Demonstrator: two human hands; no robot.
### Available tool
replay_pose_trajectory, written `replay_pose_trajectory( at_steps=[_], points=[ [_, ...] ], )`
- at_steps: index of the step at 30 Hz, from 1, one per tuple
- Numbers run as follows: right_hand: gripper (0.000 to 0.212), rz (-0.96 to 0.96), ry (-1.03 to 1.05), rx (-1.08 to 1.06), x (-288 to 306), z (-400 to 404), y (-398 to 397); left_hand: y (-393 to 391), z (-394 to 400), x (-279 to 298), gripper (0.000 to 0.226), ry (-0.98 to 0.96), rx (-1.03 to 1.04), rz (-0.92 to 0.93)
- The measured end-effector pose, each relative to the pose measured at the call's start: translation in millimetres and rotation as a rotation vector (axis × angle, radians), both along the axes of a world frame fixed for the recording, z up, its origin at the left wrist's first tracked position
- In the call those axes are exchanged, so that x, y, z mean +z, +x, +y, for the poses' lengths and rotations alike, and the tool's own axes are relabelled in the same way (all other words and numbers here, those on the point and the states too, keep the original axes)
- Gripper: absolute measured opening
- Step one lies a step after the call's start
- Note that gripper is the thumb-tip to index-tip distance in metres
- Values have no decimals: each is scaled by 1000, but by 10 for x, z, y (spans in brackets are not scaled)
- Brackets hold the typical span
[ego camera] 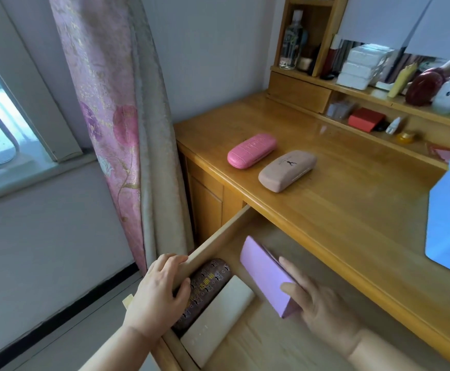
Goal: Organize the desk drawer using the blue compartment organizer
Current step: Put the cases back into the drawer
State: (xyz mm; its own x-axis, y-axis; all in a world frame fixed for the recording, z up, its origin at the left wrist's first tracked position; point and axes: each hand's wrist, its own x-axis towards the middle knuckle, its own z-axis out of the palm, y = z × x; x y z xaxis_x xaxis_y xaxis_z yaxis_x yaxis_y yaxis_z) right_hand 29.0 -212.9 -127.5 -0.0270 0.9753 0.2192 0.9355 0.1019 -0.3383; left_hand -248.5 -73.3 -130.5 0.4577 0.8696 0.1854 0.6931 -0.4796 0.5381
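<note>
Drawer (220, 231) of the wooden desk (352, 199) stands pulled out, its long left wall running from lower left up toward the desk front. Inside it, a lilac case (265, 274) is held tilted above the drawer floor, long axis running from upper left to lower right, its near end pointing toward the person. The right hand (317, 303) grips this case from the right side: the thumb lies across its top face near the lower end, and the fingers pass behind it, with one fingertip showing along the far edge. The remaining fingers are hidden by the case.

The left hand (159, 293) grips the drawer's left wall, fingers hooked over the outer edge and thumb pressed down inside, touching a brown patterned case (205, 290). That case lies along the left wall, long axis parallel to it; its near end is partly covered by the hand. Just beside it on the right, touching or nearly so, lies a cream case (218, 317) on the same axis.

The blue compartment organizer (446, 223) sits on the desk top at the right, cut off by the frame edge; its contents show only as a dark shape that cannot be identified. Farther back on the desk top lie a pink case (252, 150) and a beige case (286, 170), near each other, both angled from lower left to upper right. The drawer's near right portion falls outside the frame.
</note>
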Motion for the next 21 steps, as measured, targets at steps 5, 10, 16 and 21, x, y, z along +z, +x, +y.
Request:
replay_pose_trajectory(
  at_steps=[5,10,16,21],
  points=[
    [70,11,-249,-53,-312,280,115,4,-8,9,34,-8,-7,14],
    [44,-240,-44,58,30,444,-61,-4,-6,7,33,-13,-17,4],
    [43,-123,278,-342,800,1399,209,-13,9,-2,32,-4,-24,9],
    [58,-74,-217,-425,753,1980,456,-26,38,-18,33,5,-37,-19]
  ],
)
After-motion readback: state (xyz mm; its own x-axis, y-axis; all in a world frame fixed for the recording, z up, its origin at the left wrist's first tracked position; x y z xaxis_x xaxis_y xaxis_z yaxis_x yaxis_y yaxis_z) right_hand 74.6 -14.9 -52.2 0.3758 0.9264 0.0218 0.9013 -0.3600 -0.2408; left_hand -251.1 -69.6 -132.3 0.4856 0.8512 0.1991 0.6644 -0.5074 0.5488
